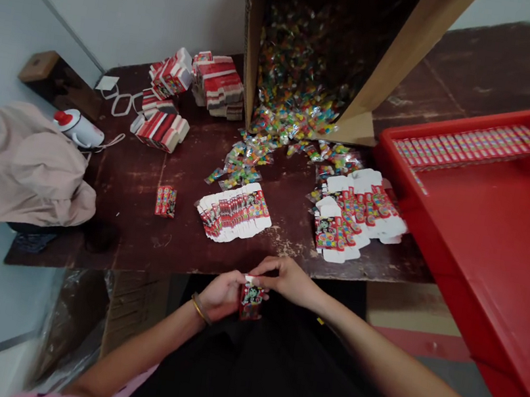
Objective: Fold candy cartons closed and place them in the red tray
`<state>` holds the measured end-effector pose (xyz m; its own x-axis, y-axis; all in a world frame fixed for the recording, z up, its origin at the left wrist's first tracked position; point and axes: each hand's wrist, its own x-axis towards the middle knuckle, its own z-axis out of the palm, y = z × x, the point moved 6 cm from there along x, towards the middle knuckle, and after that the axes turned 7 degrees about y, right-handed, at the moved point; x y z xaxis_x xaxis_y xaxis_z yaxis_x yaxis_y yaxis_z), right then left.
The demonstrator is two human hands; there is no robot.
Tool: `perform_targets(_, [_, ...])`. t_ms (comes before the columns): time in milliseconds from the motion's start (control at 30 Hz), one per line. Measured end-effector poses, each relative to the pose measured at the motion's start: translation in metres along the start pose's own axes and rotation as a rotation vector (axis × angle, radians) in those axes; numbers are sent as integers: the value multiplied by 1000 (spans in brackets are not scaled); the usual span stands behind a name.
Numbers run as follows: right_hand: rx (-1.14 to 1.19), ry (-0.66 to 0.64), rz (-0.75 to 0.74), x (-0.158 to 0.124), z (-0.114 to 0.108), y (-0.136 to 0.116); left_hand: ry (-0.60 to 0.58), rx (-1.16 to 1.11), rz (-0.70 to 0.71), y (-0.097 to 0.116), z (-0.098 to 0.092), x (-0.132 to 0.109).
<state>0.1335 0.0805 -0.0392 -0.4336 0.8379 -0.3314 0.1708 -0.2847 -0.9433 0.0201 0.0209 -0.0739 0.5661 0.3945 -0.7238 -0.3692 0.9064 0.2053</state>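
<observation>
A small red printed candy box point(251, 301) is held upright just off the table's front edge, its white flap at the top. My left hand point(222, 295) grips it from the side, fingers wrapped behind. At the top flap, my right hand point(290, 282) pinches with thumb and forefinger. Beyond my hands lies a fanned stack of flat, unfolded boxes point(235, 213). Another spread of flat boxes point(356, 219) sits to the right. To the left, a few filled-out small boxes point(165, 201) lie together on the table.
A big cardboard carton point(250, 57) on its side spills small candy bags point(287, 119) onto the dark table point(139, 239). At right, a red tray point(498, 240) holds a row of boxes point(471, 148). Bundled flat boxes point(217, 82), a white bottle point(83, 129) and beige cloth point(40, 168) stand left.
</observation>
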Motion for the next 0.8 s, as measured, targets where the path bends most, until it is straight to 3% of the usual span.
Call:
perform_targets(233, [-67, -31, -32, 8, -5, 0, 17, 195, 127, 6, 2, -8])
perform_targets(400, [-302, -167, -314, -13, -2, -25, -8, 188, 115, 10, 5, -12])
perform_targets(500, [-359, -105, -382, -26, 5, -24, 29, 179, 167, 15, 9, -11])
perform_targets(633, [-4, 156, -241, -22, 7, -1, 125, 126, 499, 53, 20, -12])
perform_targets(733, [184, 140, -149, -4, -5, 2, 259, 311, 755, 94, 23, -19])
perform_targets(800, [132, 106, -160, 13, -25, -11, 272, 559, 778, 113, 27, -19])
